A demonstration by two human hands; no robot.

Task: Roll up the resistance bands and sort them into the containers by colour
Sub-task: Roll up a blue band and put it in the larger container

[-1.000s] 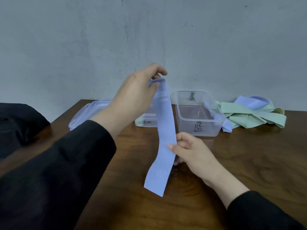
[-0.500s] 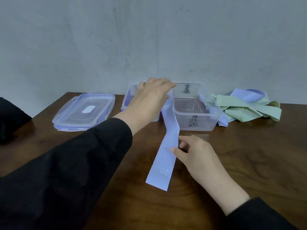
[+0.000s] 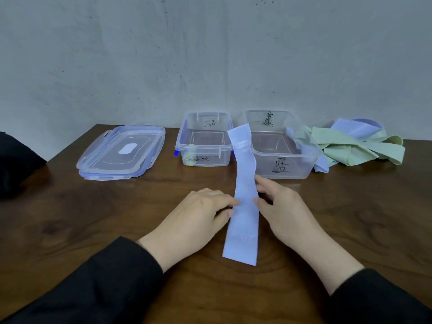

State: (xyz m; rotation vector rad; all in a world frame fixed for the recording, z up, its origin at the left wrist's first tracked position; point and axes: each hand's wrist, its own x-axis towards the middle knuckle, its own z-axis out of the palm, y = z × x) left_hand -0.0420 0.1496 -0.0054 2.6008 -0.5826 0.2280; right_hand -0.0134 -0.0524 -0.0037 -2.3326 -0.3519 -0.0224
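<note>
A long pale blue resistance band (image 3: 244, 206) lies unrolled on the wooden table, and its far end leans up against the right clear container (image 3: 289, 169). My left hand (image 3: 198, 216) rests flat at the band's left edge, fingertips touching it. My right hand (image 3: 280, 209) touches the right edge with thumb and relaxed fingers. The left clear container (image 3: 205, 157) holds one rolled pale band (image 3: 189, 160). A heap of green and blue bands (image 3: 355, 146) lies to the right of the containers, with one blue band draped over the right container's rim.
Two stacked clear lids (image 3: 121, 155) lie at the back left. A black object (image 3: 14, 164) sits at the left edge of the table. A grey wall stands right behind the containers.
My left hand let the band's top end down from the air and came down to its left edge. The band now lies on the table, its far end against the right container.
</note>
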